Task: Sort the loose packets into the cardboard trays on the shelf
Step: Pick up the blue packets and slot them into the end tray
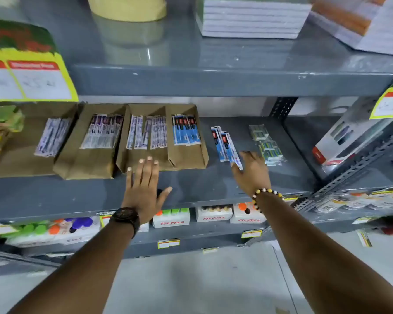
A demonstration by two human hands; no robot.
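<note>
From the head camera I see my left hand (143,189) flat and open, empty, before the cardboard trays (186,155) on the shelf (191,180). My right hand (251,169) reaches the loose blue packets (224,143) beside the trays, fingertips seemingly touching one, grip unclear.
</note>
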